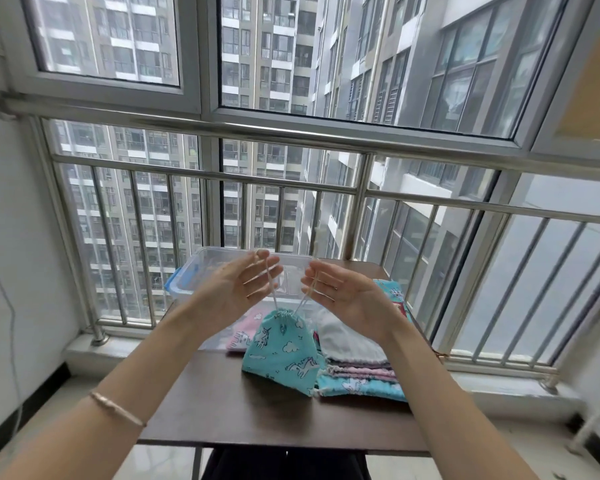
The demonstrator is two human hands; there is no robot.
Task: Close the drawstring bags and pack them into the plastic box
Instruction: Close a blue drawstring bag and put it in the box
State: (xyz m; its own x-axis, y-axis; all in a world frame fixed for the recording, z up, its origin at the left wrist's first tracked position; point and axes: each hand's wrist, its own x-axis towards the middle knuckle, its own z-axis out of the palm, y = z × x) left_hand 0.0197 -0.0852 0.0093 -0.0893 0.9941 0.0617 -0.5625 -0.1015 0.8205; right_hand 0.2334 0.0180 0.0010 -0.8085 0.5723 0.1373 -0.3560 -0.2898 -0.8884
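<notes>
A teal drawstring bag (283, 353) printed with unicorns stands on the dark table, its mouth cinched shut. Two pale cords rise from its neck. My left hand (243, 284) has one cord looped over its fingers, palm facing right. My right hand (340, 292) holds the other cord, palm facing left. Both hands hover above the bag with fingers stretched out. Behind them sits the clear plastic box (201, 271) with a blue lid clip. A pile of more bags (357, 362) lies to the right, and a pink bag (245, 336) lies to the left.
The small dark table (222, 410) stands against a steel railing (361, 195) and a window. A pale wall is on the left. Tiled floor surrounds the table.
</notes>
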